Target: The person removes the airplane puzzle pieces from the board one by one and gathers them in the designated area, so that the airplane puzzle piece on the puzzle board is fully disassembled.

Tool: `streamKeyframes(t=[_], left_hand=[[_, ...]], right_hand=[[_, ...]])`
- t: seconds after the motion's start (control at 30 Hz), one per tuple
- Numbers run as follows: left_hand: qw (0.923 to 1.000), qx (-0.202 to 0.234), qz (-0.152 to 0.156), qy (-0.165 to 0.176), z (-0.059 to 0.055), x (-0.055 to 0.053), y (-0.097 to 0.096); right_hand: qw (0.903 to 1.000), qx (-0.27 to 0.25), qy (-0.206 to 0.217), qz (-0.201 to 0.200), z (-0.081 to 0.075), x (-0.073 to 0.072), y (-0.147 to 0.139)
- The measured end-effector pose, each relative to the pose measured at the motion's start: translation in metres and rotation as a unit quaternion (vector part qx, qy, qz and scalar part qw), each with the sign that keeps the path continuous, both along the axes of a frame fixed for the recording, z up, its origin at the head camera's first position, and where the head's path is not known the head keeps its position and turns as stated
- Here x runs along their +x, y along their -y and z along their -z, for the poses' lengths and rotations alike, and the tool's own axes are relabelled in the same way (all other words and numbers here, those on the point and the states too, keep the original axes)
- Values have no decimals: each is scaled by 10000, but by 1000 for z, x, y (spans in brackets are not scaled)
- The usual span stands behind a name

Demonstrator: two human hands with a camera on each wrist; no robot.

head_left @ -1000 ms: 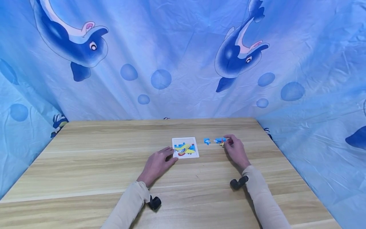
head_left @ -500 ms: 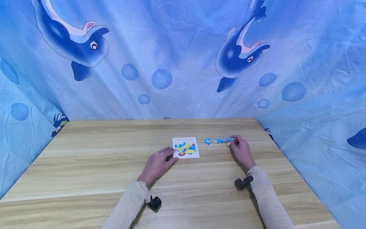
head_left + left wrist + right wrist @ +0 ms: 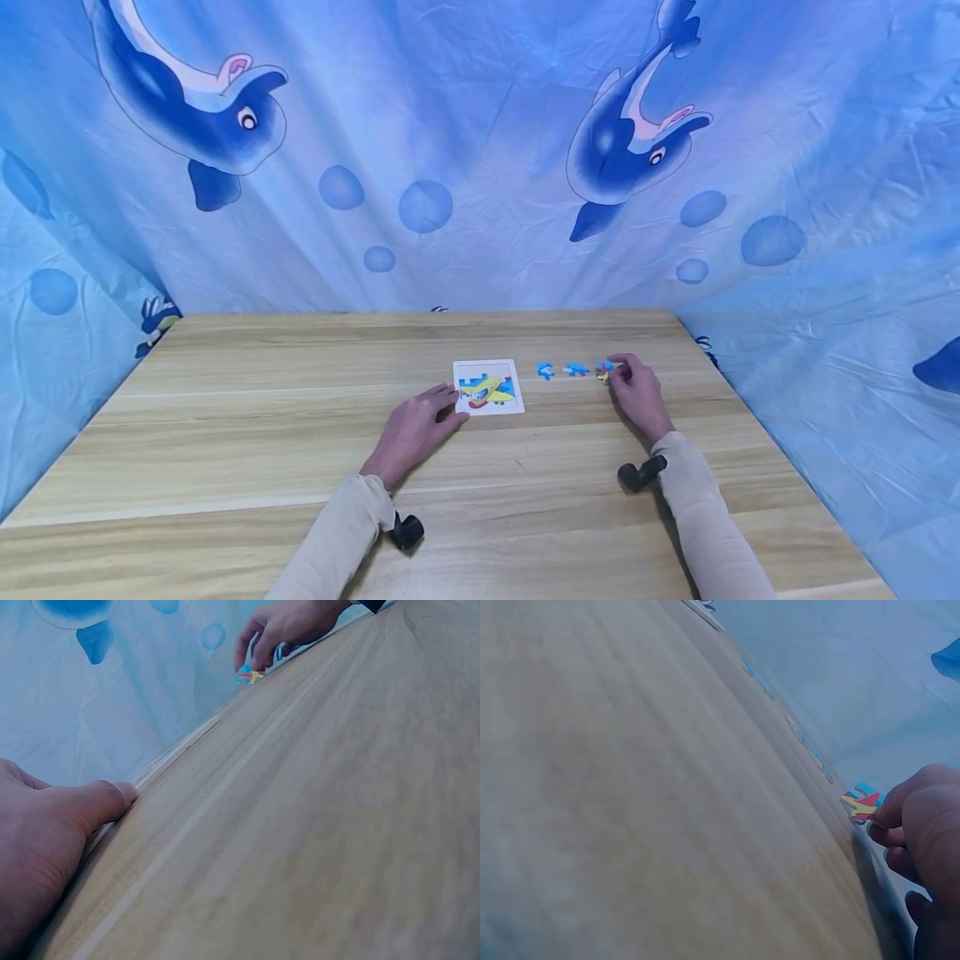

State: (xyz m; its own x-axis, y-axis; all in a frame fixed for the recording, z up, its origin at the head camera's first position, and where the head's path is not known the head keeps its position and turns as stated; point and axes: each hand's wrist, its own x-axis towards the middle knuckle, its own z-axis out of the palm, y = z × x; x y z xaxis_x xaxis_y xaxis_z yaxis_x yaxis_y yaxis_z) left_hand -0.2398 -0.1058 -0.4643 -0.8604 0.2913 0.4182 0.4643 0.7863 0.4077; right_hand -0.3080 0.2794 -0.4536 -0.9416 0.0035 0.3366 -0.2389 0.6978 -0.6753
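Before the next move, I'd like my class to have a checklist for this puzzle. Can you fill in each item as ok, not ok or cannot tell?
1. Board steadied: ok. The left grip touches the left side of the puzzle board.
2. Piece secured: ok. The right grip pinches a red-and-yellow piece.
3. Held piece clear of the table: cannot tell. No view settles it.
4. Room in the board: ok. Its upper part shows a white gap.
5. All pieces placed: not ok. One loose piece and a second loose piece lie right of the board.
6. Loose pieces separate: ok. They lie apart.
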Motion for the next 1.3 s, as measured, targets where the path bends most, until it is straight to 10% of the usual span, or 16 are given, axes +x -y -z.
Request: streamKeyframes(t=[1.3], left_hand=[[10000,16,-11,-95,1,1,-1]], right_hand=[[9920,1031,552,478,-1,-5,4]])
